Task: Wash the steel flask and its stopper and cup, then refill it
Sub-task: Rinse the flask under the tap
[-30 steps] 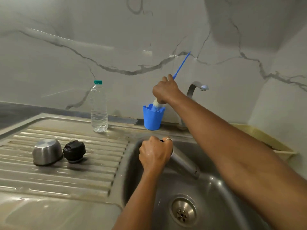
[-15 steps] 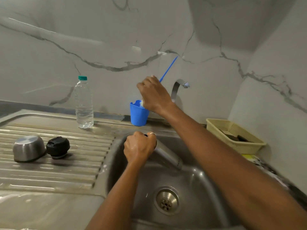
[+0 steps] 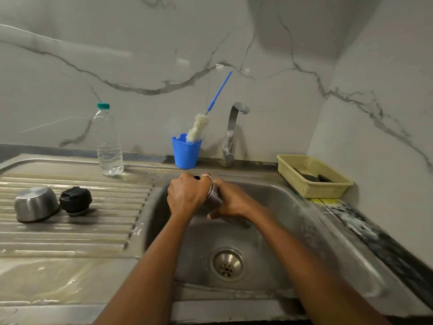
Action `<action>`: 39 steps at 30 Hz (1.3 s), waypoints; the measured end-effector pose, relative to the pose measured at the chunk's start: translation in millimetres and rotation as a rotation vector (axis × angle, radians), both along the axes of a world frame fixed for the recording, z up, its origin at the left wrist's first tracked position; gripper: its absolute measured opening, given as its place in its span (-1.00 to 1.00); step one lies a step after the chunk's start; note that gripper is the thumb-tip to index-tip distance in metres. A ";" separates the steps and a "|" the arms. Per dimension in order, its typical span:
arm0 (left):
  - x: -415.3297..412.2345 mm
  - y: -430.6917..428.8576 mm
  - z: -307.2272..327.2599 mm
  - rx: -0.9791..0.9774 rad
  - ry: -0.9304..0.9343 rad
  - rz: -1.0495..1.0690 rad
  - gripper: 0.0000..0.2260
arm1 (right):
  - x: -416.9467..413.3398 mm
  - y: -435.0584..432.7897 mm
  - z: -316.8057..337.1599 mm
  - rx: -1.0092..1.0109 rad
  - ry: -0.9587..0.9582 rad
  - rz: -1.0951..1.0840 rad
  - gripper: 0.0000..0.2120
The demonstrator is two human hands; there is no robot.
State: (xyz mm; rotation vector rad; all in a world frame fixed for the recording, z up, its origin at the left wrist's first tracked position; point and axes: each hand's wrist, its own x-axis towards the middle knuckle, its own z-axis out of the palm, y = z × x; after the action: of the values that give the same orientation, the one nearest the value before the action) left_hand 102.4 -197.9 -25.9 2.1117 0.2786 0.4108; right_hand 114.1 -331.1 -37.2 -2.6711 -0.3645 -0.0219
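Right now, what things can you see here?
flask: one, steel, over the sink
cup: one, steel, upside down on the draining board
stopper: one, black, beside the cup
water bottle: one, clear, at the draining board's back edge
tap: one, silver, behind the sink
holder: one, blue, left of the tap
brush: one, white, blue handle, in the holder
basket: one, beige, right of the sink
left hand: one, grips the flask
right hand: one, grips the flask

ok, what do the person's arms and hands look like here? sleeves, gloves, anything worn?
No sleeves or gloves in view; both arms are bare to the frame edge. The left hand wears a silver-coloured ring on one finger and has a wet sheen. The right hand wears nothing visible. No watch or bracelet shows.
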 end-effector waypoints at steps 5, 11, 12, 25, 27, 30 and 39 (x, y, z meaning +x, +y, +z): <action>1.5 -6.8 2.6 -0.026 -0.050 0.035 -0.42 | -1.0 -9.4 2.0 0.053 -0.151 -0.116 -0.49; 18.8 -7.5 2.8 -0.048 -0.112 0.048 -0.53 | -4.4 -24.0 2.4 0.356 -0.131 -0.335 -0.40; 24.7 -9.5 3.1 -0.015 -0.110 0.031 -0.59 | -3.0 -25.4 0.3 0.400 -0.120 -0.365 -0.36; 147.5 -71.9 31.0 0.266 0.007 -0.129 -0.64 | 28.2 -44.5 -25.0 0.661 -0.085 -0.528 -0.55; 159.2 -77.6 24.7 0.301 0.013 -0.122 -0.52 | 32.2 -43.7 -27.6 0.648 -0.093 -0.524 -0.52; 167.5 -82.0 17.4 0.298 -0.032 -0.128 -0.48 | 38.6 -41.6 -29.0 0.626 -0.077 -0.525 -0.50; 161.2 -80.6 21.7 0.217 0.015 -0.171 -0.51 | 39.6 -37.1 -26.7 0.636 -0.073 -0.500 -0.48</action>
State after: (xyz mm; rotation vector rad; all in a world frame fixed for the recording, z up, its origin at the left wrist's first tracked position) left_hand 263.5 -278.4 -4.1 2.3306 0.0627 0.3369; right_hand 153.7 -368.2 -63.9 -2.0626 0.2633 -0.3302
